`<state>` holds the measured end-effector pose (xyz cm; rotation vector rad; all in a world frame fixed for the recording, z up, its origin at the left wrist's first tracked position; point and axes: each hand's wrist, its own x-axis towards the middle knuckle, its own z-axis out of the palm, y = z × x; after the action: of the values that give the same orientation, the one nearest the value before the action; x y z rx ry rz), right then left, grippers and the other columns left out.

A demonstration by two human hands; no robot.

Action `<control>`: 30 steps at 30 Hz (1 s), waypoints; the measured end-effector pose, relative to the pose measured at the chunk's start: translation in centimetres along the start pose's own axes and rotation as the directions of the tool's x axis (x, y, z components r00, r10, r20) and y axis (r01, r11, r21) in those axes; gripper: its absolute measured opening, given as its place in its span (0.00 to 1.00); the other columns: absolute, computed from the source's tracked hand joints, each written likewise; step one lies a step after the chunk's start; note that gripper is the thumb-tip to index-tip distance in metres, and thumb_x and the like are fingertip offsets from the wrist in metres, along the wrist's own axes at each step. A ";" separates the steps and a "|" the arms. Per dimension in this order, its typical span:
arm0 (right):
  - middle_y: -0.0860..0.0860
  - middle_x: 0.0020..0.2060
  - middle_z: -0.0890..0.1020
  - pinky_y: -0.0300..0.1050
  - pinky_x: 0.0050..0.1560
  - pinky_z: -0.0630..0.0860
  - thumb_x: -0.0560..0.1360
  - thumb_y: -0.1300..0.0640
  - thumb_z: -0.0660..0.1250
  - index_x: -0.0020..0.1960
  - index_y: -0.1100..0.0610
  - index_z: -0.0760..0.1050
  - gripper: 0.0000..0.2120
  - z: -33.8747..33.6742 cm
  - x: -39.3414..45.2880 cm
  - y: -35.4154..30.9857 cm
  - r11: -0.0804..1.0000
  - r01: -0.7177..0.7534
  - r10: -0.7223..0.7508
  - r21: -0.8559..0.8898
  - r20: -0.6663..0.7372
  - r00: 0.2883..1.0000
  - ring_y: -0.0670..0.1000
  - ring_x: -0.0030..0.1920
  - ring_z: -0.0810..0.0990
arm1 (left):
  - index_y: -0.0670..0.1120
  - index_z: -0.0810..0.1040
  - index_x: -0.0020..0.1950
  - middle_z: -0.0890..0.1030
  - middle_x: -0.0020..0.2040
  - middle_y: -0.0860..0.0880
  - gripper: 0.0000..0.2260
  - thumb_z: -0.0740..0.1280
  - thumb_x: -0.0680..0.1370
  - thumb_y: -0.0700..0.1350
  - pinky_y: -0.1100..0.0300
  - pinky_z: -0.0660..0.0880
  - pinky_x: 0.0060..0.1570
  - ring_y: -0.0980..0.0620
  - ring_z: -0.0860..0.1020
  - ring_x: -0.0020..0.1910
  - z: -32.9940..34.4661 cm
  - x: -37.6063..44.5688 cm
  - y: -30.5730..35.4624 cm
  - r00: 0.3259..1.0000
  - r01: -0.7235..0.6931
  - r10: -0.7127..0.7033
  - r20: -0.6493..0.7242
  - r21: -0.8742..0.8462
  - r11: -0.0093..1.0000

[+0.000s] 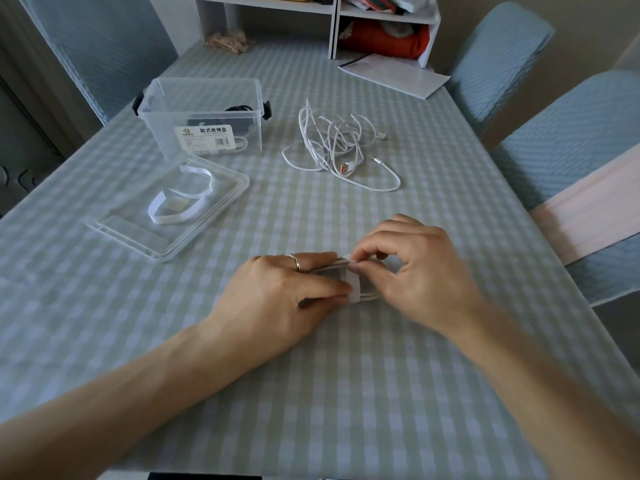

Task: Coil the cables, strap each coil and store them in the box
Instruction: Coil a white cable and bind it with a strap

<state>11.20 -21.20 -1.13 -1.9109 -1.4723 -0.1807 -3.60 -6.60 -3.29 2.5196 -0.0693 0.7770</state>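
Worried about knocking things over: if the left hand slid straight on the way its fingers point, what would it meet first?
The left hand points right along the table, so it would probably meet the right hand first, just across the strapped coil.

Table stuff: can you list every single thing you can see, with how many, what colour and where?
Table: one, green and white checked cloth, under everything.
Box: one, clear plastic, far left, open, cables inside.
Lid: one, clear, in front of the box.
Straps: white, count unclear, lying on the lid.
Loose cables: white, tangled, count unclear, right of the box.
Coiled cable: one, white, between the hands.
Strap: one, white, around the coil.
Shelf: one, white, far end.
Papers: white, by the shelf.
Chairs: blue covers, both sides of the table.
Left hand: holds the coil.
Right hand: pinches the strap.
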 end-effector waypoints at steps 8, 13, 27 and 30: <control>0.47 0.36 0.82 0.46 0.43 0.75 0.72 0.60 0.71 0.42 0.56 0.83 0.03 -0.1 -1.8 -1.0 0.986 0.058 -0.056 -0.157 0.018 0.998 0.51 0.38 0.78 | 0.54 0.87 0.49 0.85 0.53 0.49 0.06 0.69 0.76 0.49 0.54 0.82 0.43 0.55 0.82 0.56 0.1 -0.1 0.2 1.000 0.014 -0.015 0.025 0.029 0.999; 0.47 0.36 0.81 0.47 0.42 0.75 0.73 0.59 0.69 0.42 0.56 0.81 0.03 -0.1 -2.0 -1.0 0.978 0.020 -0.015 -0.207 0.024 1.000 0.52 0.38 0.79 | 0.54 0.86 0.46 0.85 0.53 0.52 0.06 0.69 0.74 0.48 0.54 0.81 0.40 0.54 0.83 0.52 -0.2 0.0 1.1 0.995 0.091 -0.092 0.036 0.032 0.995; 0.45 0.36 0.82 0.47 0.36 0.77 0.71 0.56 0.70 0.41 0.57 0.80 0.04 1.0 -2.8 -1.2 0.991 -0.116 0.110 -0.069 -0.093 0.990 0.46 0.37 0.79 | 0.54 0.85 0.39 0.77 0.56 0.60 0.03 0.74 0.73 0.48 0.82 0.62 0.44 0.73 0.71 0.47 0.6 1.5 3.7 0.815 0.577 -0.564 0.136 -0.100 0.810; 0.43 0.37 0.82 0.44 0.38 0.76 0.72 0.55 0.72 0.42 0.55 0.81 0.03 0.9 -2.8 -1.2 0.984 -0.178 0.177 -0.016 -0.059 0.982 0.43 0.38 0.78 | 0.54 0.85 0.40 0.76 0.55 0.60 0.04 0.73 0.74 0.47 0.77 0.65 0.47 0.65 0.74 0.54 1.0 1.5 3.8 0.791 0.612 -0.600 0.121 -0.160 0.775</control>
<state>8.90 -22.76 -2.62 -2.0253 -1.2595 -0.1671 -2.52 -10.20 -1.48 2.1715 0.5992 0.3938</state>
